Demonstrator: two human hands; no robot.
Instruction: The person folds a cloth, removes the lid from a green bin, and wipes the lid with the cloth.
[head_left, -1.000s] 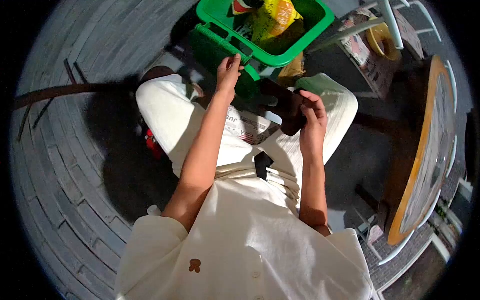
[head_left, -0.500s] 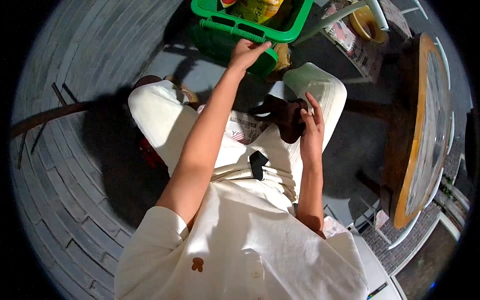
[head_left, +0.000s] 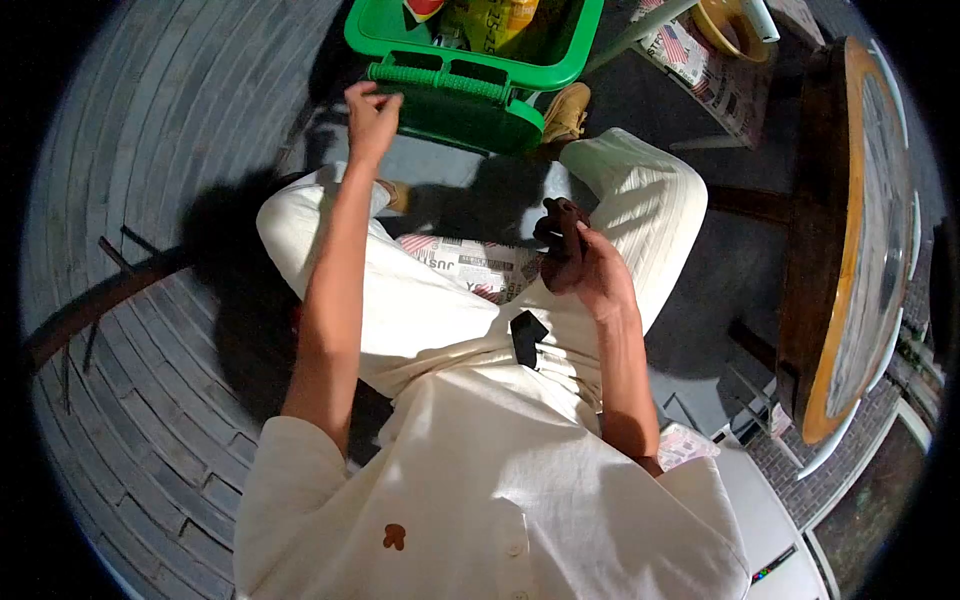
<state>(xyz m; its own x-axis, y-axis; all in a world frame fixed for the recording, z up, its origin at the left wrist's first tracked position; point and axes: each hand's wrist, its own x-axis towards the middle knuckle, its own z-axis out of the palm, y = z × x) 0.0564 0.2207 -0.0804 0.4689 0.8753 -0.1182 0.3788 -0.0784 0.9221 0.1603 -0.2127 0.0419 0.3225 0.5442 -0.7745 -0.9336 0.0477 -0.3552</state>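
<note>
My left hand (head_left: 373, 128) is at the left end of the green bin's front, by its ribbed handle. Its fingers are half bent with gaps between them, and nothing shows in them. The green bin (head_left: 556, 75) holds yellow and red packages, and a green panel (head_left: 470, 120) hangs below its handle. Above my lap, my right hand (head_left: 605, 275) is closed round a bunched dark brown piece, soft-looking like cloth (head_left: 562, 245); its exact kind is unclear. A small black strip (head_left: 525, 338) lies at the waist of my white trousers.
Newspaper-print fabric (head_left: 470, 265) covers the seat between my legs. At right stands a round wooden-edged table (head_left: 835, 300). A print-covered stool (head_left: 700, 85) bears a yellow bowl (head_left: 728, 30). A brown shoe (head_left: 567, 110) shows beside the bin. Grey brick paving (head_left: 160, 400) extends left.
My left hand has moved left from the right end of the handle. My right hand has closed round the dark brown piece, which is now more bunched. The view has shifted slightly.
</note>
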